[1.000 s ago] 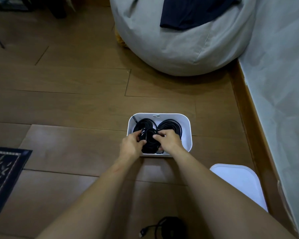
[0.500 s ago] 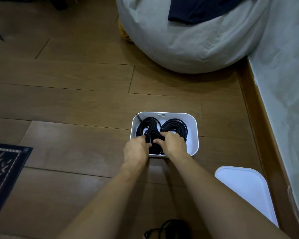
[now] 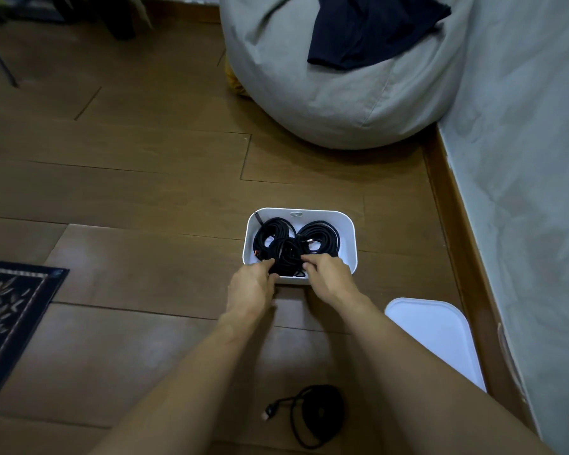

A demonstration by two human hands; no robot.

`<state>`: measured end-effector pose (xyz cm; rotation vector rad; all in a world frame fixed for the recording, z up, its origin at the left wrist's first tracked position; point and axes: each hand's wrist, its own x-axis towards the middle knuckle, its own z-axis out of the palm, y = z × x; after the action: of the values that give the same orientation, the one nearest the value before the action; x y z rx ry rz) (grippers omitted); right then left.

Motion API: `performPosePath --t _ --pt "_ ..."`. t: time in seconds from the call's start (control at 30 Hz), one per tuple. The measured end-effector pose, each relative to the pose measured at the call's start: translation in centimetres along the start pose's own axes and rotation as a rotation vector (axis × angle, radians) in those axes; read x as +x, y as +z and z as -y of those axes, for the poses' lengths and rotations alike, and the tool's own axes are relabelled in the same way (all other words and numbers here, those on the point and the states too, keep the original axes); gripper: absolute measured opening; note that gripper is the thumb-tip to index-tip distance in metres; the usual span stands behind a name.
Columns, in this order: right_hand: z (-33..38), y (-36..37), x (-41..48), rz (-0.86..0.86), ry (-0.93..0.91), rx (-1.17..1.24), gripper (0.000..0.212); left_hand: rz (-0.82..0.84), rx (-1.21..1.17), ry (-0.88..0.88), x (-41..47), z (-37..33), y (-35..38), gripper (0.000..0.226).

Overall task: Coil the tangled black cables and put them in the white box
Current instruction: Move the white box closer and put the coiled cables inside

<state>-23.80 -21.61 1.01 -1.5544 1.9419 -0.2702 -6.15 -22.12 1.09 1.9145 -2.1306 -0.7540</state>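
White box (image 3: 348,241) sits open on the wood floor (image 3: 145,192) ahead of you. Both your arms reach forward to its near edge. Your left hand (image 3: 250,287) has its fingers curled onto the left side of the front coil (image 3: 286,257). Your right hand (image 3: 329,277) grips the coil's right side, knuckles up. That coil lies in the near half of the box, overlapping two more black coils behind it: left coil (image 3: 271,228) and right coil (image 3: 326,233). One loose cable (image 3: 319,415) lies coiled on the floor between your forearms, plug end out left. White lid (image 3: 437,336) lies flat right of the box, apart from it.
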Motion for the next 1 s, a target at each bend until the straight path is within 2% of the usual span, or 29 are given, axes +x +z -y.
performPosePath --t 0.17,0.3,0.47,0.53,0.7,0.87,1.0 --pt "0.1 -0.6 -3.8 -0.042 -0.032 0.008 0.038 -0.020 -0.121 0.042 -4.6 0.3 0.6 0.033" --pt "-0.6 -1.0 -7.9 -0.070 0.012 0.015 0.033 0.113 -0.153 -0.035 -8.7 0.6 2.0 0.040" --pt "-3.6 2.0 -13.7 0.104 0.140 0.043 0.037 0.358 -0.170 -0.180 -13.8 1.4 5.0 0.054" --pt "-4.7 3.1 -15.6 0.160 0.197 0.042 0.042 0.399 -0.133 -0.204 -15.2 1.4 6.2 0.055" --pt "-7.1 5.1 -18.2 0.283 0.342 0.106 0.052 0.382 -0.112 -0.244 -17.7 1.8 8.3 0.053" --pt "-6.9 7.2 -18.8 0.262 0.369 0.236 0.048 0.314 -0.195 -0.286 -19.2 0.8 9.3 0.037" --pt "-6.4 8.9 -18.3 0.175 0.407 0.319 0.044 0.263 -0.308 -0.332 -19.8 0.3 9.8 0.033"
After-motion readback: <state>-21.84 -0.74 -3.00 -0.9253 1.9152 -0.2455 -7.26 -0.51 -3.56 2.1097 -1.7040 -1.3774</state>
